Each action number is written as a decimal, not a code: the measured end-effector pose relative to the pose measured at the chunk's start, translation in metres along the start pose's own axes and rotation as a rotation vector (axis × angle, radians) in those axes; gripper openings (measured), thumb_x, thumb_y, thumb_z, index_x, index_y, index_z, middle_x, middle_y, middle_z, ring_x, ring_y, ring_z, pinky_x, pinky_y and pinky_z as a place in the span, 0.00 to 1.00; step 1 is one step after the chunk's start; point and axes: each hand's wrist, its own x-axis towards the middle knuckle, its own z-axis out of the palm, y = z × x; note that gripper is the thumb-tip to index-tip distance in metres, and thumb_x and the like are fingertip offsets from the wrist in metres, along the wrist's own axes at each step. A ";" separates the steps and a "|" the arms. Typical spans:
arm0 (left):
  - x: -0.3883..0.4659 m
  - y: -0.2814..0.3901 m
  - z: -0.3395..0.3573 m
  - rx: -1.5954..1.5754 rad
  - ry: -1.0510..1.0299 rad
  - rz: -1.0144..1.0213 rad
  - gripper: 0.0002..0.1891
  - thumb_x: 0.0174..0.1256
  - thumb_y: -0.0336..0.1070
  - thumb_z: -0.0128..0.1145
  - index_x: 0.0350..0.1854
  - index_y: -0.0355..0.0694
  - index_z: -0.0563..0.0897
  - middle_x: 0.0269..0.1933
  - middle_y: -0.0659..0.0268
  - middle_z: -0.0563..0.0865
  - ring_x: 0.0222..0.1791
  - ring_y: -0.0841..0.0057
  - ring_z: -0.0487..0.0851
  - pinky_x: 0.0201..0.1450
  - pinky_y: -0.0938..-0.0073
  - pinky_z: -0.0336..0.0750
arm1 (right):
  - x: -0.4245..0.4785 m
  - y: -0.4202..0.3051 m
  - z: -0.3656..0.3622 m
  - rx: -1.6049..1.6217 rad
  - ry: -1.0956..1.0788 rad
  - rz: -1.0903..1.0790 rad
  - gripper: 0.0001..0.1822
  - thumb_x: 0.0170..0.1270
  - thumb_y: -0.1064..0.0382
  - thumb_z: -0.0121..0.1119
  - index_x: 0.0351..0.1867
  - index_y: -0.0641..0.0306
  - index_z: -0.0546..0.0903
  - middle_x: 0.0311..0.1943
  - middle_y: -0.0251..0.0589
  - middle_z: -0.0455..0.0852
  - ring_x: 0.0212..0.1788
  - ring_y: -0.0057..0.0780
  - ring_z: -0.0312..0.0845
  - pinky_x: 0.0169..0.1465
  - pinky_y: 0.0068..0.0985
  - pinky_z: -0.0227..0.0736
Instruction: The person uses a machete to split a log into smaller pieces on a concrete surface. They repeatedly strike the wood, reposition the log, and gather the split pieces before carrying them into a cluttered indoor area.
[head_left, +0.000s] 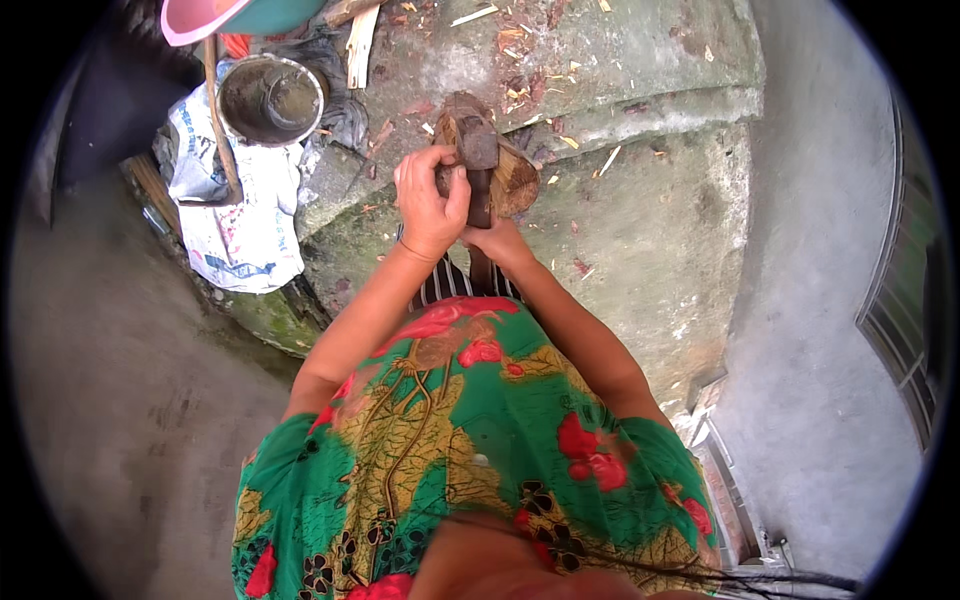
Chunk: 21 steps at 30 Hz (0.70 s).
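My left hand is at the left side of a split piece of wood, its fingers bent against the wood's upper left part. A dark metal axe head sits in the split between the wood's two halves. Just below, my right hand is closed around the dark handle, which runs down towards my striped trousers. The lower end of the handle is partly hidden by my hand. Wood chips lie scattered on the concrete around the wood.
A round metal bucket stands at the upper left beside a white woven sack. A wooden-handled tool lies over the sack. Above are a pink basin and a split stick of wood. A raised concrete ledge crosses the ground.
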 end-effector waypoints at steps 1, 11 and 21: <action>-0.004 0.000 -0.002 0.002 0.004 0.014 0.12 0.55 0.29 0.56 0.43 0.37 0.74 0.37 0.59 0.78 0.40 0.61 0.76 0.47 0.65 0.68 | -0.002 -0.005 0.005 0.041 0.021 0.000 0.18 0.47 0.67 0.66 0.42 0.65 0.78 0.33 0.34 0.82 0.31 0.23 0.77 0.36 0.23 0.73; -0.017 -0.003 -0.007 -0.008 0.066 0.046 0.14 0.50 0.31 0.58 0.42 0.41 0.76 0.39 0.60 0.80 0.41 0.62 0.77 0.48 0.63 0.66 | -0.015 0.005 0.034 0.120 0.311 0.109 0.06 0.47 0.69 0.62 0.27 0.68 0.79 0.17 0.33 0.77 0.15 0.19 0.70 0.19 0.20 0.64; 0.049 0.063 -0.115 -0.493 -0.195 -0.030 0.18 0.51 0.25 0.59 0.47 0.34 0.75 0.43 0.61 0.77 0.43 0.73 0.73 0.49 0.75 0.68 | -0.016 -0.037 0.032 0.106 0.411 0.114 0.07 0.50 0.68 0.60 0.29 0.67 0.75 0.16 0.33 0.75 0.14 0.19 0.69 0.18 0.19 0.63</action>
